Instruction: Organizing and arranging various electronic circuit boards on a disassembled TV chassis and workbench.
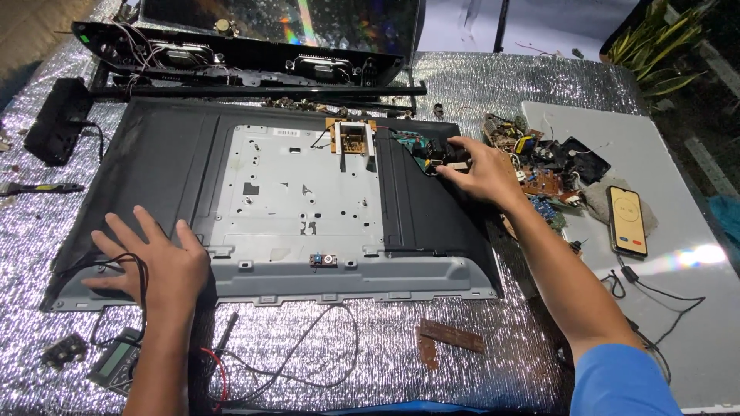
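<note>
Now right grip [479,171] pinching green circuit board [422,149]; left grip [158,258] flat, wide on panel [301,192].

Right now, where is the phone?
In the head view, the phone lies at the right on a grey board, beside a heap of circuit boards.

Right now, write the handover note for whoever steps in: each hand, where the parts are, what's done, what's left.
Left hand: flat, fingers spread, pressing the lower left corner of the television back panel, over a black wire.
Right hand: at the panel's upper right, fingers on the green circuit board; grip unclear.
Parts: small brown board at the panel's top centre; pile of loose boards and a phone to the right; speaker bar behind.
Done: rear cover off, metal chassis bare.
Left: green and brown boards not yet removed.
</note>
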